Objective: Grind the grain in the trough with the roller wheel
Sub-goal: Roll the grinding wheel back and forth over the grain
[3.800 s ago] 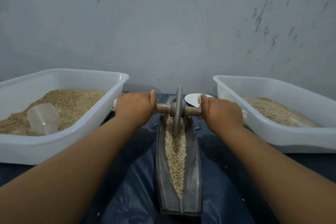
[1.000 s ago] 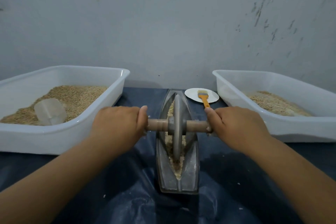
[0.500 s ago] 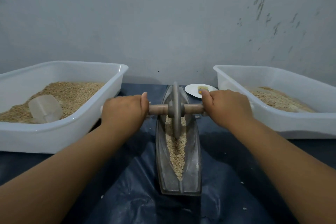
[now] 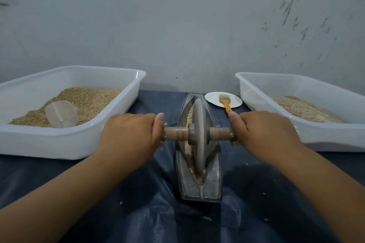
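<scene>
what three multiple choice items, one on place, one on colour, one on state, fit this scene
1. Where does the brush lie?
A. on the plate
B. in the left tub
C. in the trough

2. What colour is the brush handle?
A. blue
B. orange
C. white

3. What are the left hand and right hand doing?
A. resting flat on the table
B. gripping the axle of the wheel
C. scooping grain

Answers: 1 A, its bristles rest on the plate beyond the trough; 2 B, the handle is orange; 3 B, each hand grips one end of the axle.
</scene>
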Demonstrator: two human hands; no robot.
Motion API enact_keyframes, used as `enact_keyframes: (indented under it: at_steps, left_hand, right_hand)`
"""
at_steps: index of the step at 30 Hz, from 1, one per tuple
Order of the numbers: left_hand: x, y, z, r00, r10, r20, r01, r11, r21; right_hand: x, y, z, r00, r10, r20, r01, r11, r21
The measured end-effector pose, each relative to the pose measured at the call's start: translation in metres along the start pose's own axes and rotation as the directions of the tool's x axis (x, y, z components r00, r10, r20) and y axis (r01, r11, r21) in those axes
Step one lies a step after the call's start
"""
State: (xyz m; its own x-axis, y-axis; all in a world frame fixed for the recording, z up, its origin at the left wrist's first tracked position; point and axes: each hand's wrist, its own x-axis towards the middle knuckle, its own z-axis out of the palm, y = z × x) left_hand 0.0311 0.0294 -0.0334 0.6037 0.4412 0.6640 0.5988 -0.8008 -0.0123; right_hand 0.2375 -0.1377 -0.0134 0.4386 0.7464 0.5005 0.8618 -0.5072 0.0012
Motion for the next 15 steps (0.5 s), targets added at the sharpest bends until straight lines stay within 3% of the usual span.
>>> enact_keyframes:
  at_steps: [6, 11, 15]
  left_hand:
    - [-0.005, 0.005, -0.008, 0.99, 0.061, -0.125, -0.068, 0.996, -0.052]
    - [0.024, 0.007, 0.023, 0.999, 0.035, -0.035, -0.033, 0.997, 0.066]
    - [0.062, 0.008, 0.05, 0.992, 0.105, 0.066, -0.119, 0.952, 0.283]
  right_hand:
    - [-0.007, -0.011, -0.013, 0.999, 0.013, 0.044, -0.013, 1.0, -0.011]
    - [0.016, -0.013, 0.025, 0.995, 0.086, -0.048, -0.086, 0.996, 0.005]
    - [0.049, -0.006, 0.051, 0.988, 0.119, -0.095, -0.118, 0.993, 0.011]
